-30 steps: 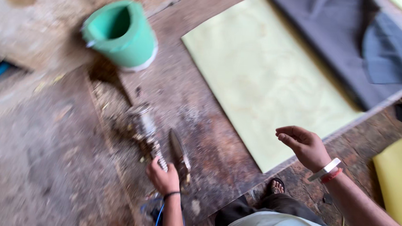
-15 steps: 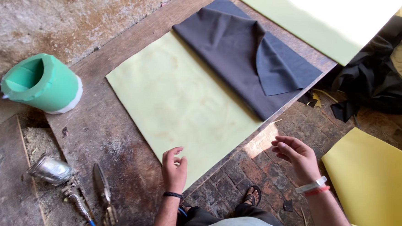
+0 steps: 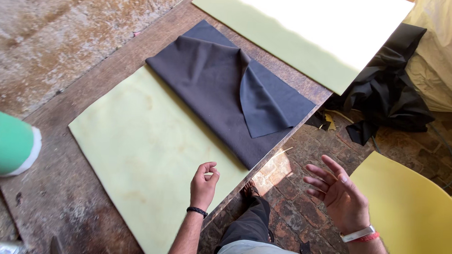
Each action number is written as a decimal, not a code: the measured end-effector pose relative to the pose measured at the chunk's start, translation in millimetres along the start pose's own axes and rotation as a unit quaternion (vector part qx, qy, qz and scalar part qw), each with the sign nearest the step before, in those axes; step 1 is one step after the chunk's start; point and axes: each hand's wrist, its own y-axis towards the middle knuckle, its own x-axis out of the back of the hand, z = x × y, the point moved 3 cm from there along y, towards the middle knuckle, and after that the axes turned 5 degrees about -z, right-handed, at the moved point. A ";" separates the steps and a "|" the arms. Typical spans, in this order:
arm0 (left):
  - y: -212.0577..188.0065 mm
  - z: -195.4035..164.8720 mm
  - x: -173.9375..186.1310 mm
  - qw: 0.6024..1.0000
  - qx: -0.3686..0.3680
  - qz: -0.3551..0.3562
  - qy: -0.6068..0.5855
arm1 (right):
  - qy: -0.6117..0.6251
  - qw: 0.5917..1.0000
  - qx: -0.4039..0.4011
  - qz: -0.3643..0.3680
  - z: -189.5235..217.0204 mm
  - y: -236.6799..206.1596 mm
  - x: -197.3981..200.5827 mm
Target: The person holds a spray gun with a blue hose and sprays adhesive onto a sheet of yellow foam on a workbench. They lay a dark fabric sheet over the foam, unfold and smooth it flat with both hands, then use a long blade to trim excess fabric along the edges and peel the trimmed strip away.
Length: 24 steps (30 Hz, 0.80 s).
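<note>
Pale-green foam sheet (image 3: 142,153) lay flat on the table (image 3: 82,109), beside dark cloth (image 3: 223,85). Left hand (image 3: 203,185), loosely curled and empty, hovered over its edge; right hand (image 3: 338,192) was spread open, empty, off the table.

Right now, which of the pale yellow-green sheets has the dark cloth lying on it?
The near sheet, the one under the left hand. The dark grey cloth overlaps its far edge. The far sheet, in bright sun, lies bare and apart from the cloth.
</note>
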 end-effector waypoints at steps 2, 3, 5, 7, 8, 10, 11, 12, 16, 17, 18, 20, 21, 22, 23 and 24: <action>37.9 6.6 -34.9 0.999 0.019 0.004 -0.032 | -0.047 0.999 0.008 -0.020 9.0 22.6 15.2; 58.8 8.1 -52.5 0.999 0.028 0.007 -0.046 | -0.068 0.997 0.013 -0.031 13.9 33.1 22.1; 96.5 7.0 -91.1 0.994 0.071 0.012 -0.079 | -0.067 0.995 0.018 -0.067 30.0 54.0 36.4; 119.4 5.2 -127.5 0.990 0.111 0.027 -0.085 | -0.081 0.992 0.009 -0.101 46.6 72.7 48.8; 133.7 0.1 -144.1 0.989 0.125 0.036 -0.075 | -0.093 0.989 0.001 -0.111 55.2 86.2 53.5; 153.8 -7.7 -170.7 0.986 0.159 0.047 -0.036 | -0.100 0.987 -0.010 -0.129 67.8 116.6 57.7; 158.6 -9.9 -182.1 0.982 0.181 0.047 -0.006 | -0.095 0.986 -0.015 -0.134 72.5 135.0 58.4; 161.4 -10.8 -190.4 0.978 0.205 0.042 0.023 | -0.091 0.986 -0.022 -0.135 74.4 151.7 57.8; 169.1 -34.5 -204.1 0.985 0.028 -0.022 0.168 | -0.124 0.983 -0.082 -0.108 69.5 221.9 43.0; 167.6 -41.6 -205.3 0.987 -0.003 -0.039 0.158 | -0.134 0.981 -0.107 -0.095 65.5 240.4 36.7; 166.6 -50.2 -204.9 0.987 -0.034 -0.053 0.149 | -0.144 0.977 -0.132 -0.085 62.3 258.2 31.0; 162.1 -72.6 -199.8 0.984 -0.094 -0.095 0.121 | -0.163 0.970 -0.166 -0.066 59.4 300.6 19.9; 162.9 -88.7 -199.2 0.979 -0.122 -0.123 0.108 | -0.175 0.966 -0.183 -0.051 59.1 326.1 12.5; 166.6 -104.0 -199.2 0.984 -0.105 -0.119 0.082 | -0.190 0.959 -0.205 -0.033 57.9 352.8 3.5; 169.5 -120.1 -196.4 0.987 -0.089 -0.118 0.055 | -0.207 0.951 -0.229 -0.014 55.2 379.5 -7.2; 172.6 -137.8 -192.7 0.990 -0.072 -0.122 0.028 | -0.225 0.941 -0.252 0.009 50.9 406.5 -20.1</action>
